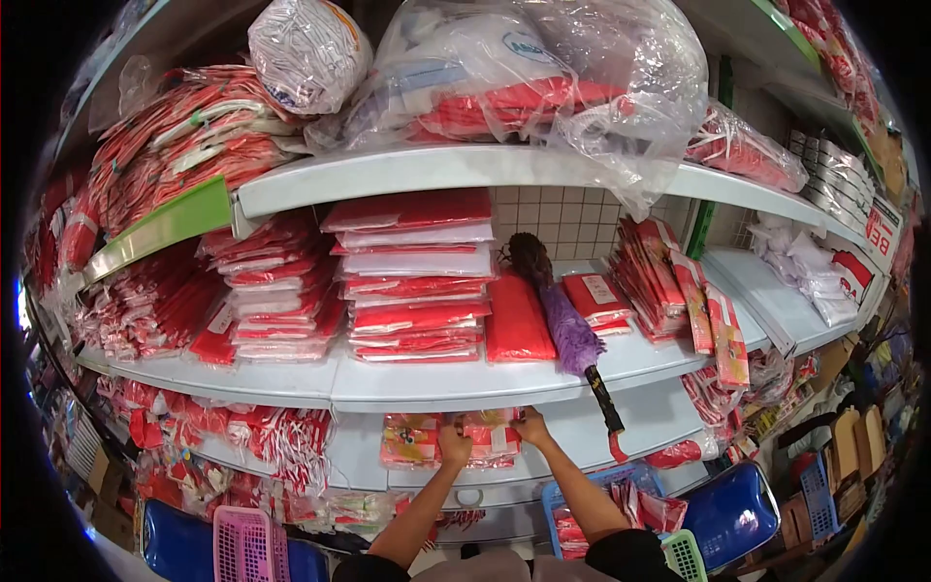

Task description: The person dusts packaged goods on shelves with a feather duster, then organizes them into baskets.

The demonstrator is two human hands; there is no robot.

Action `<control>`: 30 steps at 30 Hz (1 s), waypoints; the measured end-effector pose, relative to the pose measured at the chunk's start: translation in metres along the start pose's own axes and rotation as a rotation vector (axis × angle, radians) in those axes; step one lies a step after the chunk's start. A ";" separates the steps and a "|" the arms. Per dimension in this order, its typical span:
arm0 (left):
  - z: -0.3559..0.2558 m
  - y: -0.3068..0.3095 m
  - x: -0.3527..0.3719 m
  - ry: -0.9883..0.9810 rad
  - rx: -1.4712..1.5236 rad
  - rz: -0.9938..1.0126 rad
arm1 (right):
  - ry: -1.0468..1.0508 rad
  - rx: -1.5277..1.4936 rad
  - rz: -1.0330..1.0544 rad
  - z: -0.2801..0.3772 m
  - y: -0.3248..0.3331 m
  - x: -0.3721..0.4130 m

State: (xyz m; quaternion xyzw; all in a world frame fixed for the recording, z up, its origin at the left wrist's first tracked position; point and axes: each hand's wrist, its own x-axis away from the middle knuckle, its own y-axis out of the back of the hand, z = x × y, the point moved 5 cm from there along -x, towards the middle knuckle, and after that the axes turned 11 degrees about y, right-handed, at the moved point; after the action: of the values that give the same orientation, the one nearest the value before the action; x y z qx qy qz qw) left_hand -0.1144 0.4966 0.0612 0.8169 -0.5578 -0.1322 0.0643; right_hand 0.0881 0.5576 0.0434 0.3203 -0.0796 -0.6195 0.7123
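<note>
Both of my hands reach onto the lower shelf, over flat red packets with a yellow pattern in clear wrap. My left hand (454,442) has its fingers curled at the inner edge of the left packet (411,439), beside the right packet (492,433). At the right packet's far end is my right hand (530,425), its fingers bent against the edge. The packets lie side by side, flat on the shelf. How firmly either hand grips is too small to tell.
Stacked red and white packets (417,262) fill the middle shelf (436,380). A purple duster (576,335) sticks out over its edge. Below right are a blue basket (551,495), a green basket (685,555) and a blue stool (732,514); a pink basket (242,545) stands lower left.
</note>
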 end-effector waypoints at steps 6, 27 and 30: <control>0.059 -0.021 0.001 -0.043 -0.522 0.069 | -0.042 0.387 0.117 0.003 -0.032 0.023; -0.049 -0.079 0.144 -0.217 -0.232 0.214 | -0.224 0.566 -0.249 0.024 0.053 0.190; -0.050 -0.121 0.209 -0.308 -0.236 0.363 | -0.428 0.597 -0.284 -0.004 0.083 0.268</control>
State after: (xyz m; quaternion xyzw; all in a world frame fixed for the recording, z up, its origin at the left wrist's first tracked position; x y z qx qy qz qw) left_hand 0.0803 0.3449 0.0478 0.6604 -0.6791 -0.3055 0.0962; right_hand 0.2180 0.3111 0.0097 0.3846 -0.3579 -0.7142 0.4624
